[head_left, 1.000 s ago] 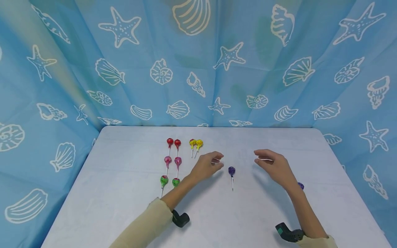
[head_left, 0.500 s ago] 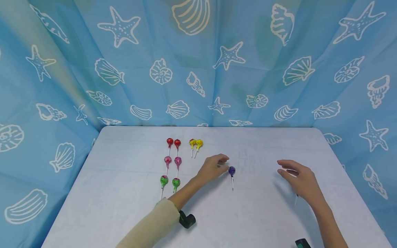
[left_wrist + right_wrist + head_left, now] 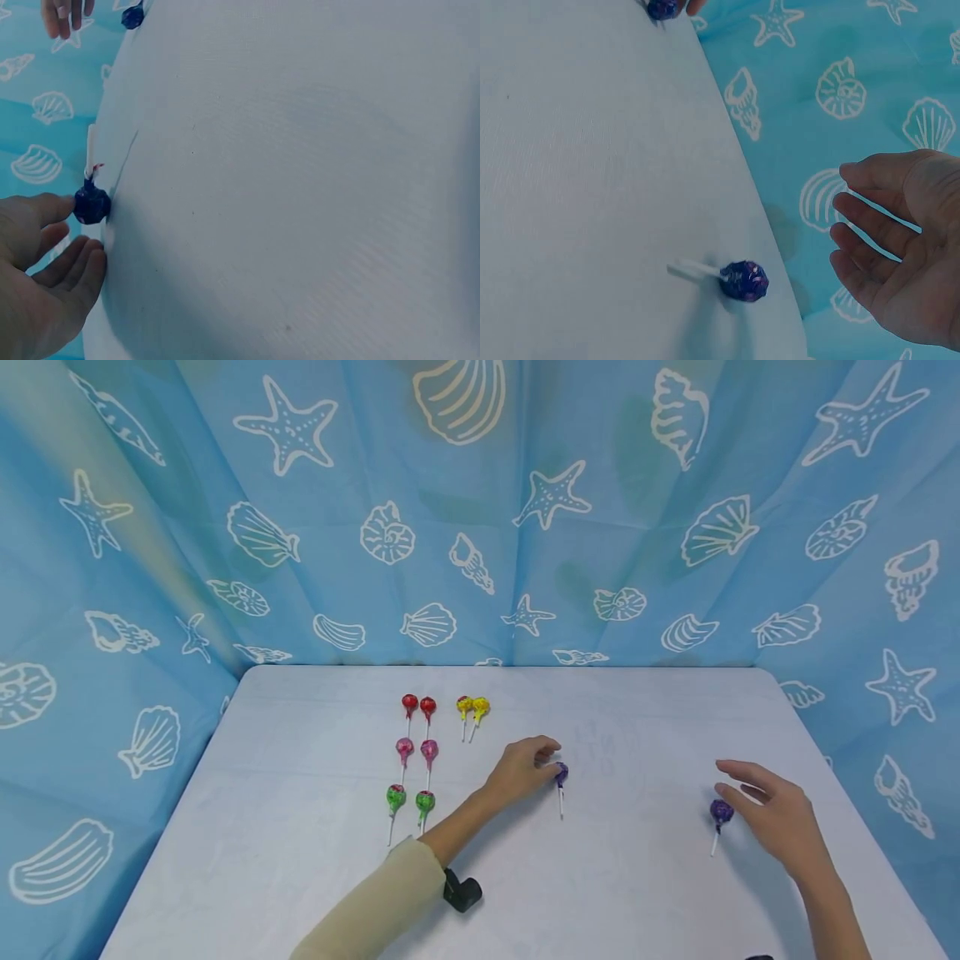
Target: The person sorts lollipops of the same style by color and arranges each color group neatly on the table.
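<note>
Beside a purple lollipop (image 3: 562, 773) at mid-table is my left hand (image 3: 522, 768), its fingers loosely bent. In the left wrist view the thumb tip meets the edge of that lollipop's dark wrapped head (image 3: 91, 204), while the other fingers stay apart from it. My right hand (image 3: 776, 814) hovers just right of a second purple lollipop (image 3: 721, 812), thumb and fingers spread with nothing between them. The right wrist view shows this lollipop (image 3: 744, 281) lying on the table, a gap separating it from the right hand (image 3: 900, 240).
To the left lie pairs of red (image 3: 427, 706), pink (image 3: 429, 750) and green lollipops (image 3: 425, 802) in two columns. Two yellow lollipops (image 3: 480, 706) lie side by side near the back. A blue shell-patterned curtain (image 3: 480, 527) borders the white table (image 3: 285, 760).
My right hand has moved right and toward me, over to the second purple lollipop. The left hand has shifted slightly right, up to the middle purple lollipop. The lollipops stay in place.
</note>
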Demonstrator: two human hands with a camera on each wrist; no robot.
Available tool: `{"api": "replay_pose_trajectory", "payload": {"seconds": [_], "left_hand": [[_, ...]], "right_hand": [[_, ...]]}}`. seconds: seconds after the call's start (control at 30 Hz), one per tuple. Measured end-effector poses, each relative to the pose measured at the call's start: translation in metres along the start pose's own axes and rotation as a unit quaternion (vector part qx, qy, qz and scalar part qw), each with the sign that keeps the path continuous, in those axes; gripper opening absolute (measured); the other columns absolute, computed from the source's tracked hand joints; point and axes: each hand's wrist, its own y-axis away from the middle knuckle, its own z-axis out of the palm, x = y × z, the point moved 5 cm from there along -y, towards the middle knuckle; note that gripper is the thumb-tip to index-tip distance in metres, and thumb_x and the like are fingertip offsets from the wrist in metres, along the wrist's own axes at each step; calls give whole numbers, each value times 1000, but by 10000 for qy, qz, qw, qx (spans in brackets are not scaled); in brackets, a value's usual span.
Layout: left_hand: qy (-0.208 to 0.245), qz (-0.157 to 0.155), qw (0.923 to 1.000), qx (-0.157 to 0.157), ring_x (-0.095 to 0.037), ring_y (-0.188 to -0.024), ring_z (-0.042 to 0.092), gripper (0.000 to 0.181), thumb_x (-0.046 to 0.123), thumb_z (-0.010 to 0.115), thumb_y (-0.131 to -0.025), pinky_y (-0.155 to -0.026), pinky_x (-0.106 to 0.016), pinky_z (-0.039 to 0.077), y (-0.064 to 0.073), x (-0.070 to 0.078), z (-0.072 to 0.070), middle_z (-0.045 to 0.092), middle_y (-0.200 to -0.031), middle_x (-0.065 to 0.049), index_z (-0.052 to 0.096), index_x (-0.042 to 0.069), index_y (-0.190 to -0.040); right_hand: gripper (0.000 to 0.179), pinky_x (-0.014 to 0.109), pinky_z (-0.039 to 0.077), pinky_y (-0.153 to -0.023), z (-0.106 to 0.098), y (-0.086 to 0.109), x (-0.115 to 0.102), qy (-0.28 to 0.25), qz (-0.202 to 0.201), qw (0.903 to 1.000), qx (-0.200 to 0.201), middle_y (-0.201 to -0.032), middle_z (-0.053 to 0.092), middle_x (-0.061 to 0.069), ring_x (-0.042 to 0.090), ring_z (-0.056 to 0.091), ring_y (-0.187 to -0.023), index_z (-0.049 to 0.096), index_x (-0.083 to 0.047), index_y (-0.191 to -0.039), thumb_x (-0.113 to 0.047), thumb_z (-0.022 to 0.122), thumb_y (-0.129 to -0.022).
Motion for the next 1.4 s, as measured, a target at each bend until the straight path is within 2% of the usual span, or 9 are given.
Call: {"api": "replay_pose_trajectory", "payload": {"seconds": [0.3,0.53,0.8,0.87,1.07,1.17,1.27,1.33,1.4], "left_hand": [[38,122,9999,-4,-12,-96,63,23,10,68,-95,-84,-19,50,-1,1,-1,70,-107,-6,69,3,-117],[68,144,9998,-112,-10,-91,61,21,9,68,-95,-82,-18,49,0,1,1,70,-104,-5,70,3,-116],[-57,194,9995,-226,-6,-92,62,23,10,67,-96,-82,-15,49,0,2,4,69,-105,-3,69,3,-118],[-55,211,9994,-251,-6,-92,62,23,10,67,-96,-82,-15,49,1,2,5,69,-105,-2,69,4,-118],[-82,284,9991,-290,-4,-89,60,22,9,68,-95,-81,-14,48,2,3,7,69,-102,0,70,4,-116],[-168,342,9988,-304,-4,-88,59,22,8,69,-95,-80,-14,48,2,4,8,68,-102,-1,71,3,-116],[-251,397,9984,-308,-4,-88,59,22,8,70,-94,-79,-14,48,2,5,8,68,-102,-1,71,3,-115],[-288,417,9983,-301,-4,-87,59,22,8,70,-94,-79,-14,48,3,5,7,68,-102,-1,71,3,-115],[-283,415,9983,-304,-4,-87,59,22,8,70,-94,-78,-14,48,3,6,7,68,-102,-2,71,3,-115]], "right_hand": [[44,3,43,-75,3,8,25,-36,395,9990,-183,-134,55,30,51,50,-121,59,3,-132,-26,65,-99],[45,1,40,-75,10,11,43,-165,375,9987,-307,-134,55,31,51,49,-121,57,5,-133,-25,64,-100],[48,2,41,-75,17,18,50,-318,484,9974,-426,-134,55,30,45,51,-120,56,6,-134,-25,66,-99],[49,2,41,-75,18,19,51,-259,531,9973,-436,-134,56,29,38,55,-119,57,4,-134,-27,66,-98],[47,9,47,-77,20,21,54,-179,542,9973,-464,-131,58,28,29,59,-113,58,3,-133,-27,66,-98],[45,6,44,-76,22,21,56,-272,534,9973,-414,-130,59,28,2,61,-102,59,4,-132,-24,67,-98],[44,5,43,-75,24,20,60,-350,586,9971,-325,-130,58,29,-21,45,-93,60,4,-131,-24,67,-98],[43,8,46,-77,26,20,62,-315,621,9973,-235,-130,59,28,-13,53,-95,61,3,-130,-24,67,-98],[41,19,52,-83,27,19,64,-271,671,9972,-163,-130,58,28,6,62,-104,61,3,-129,-24,65,-99]]}}
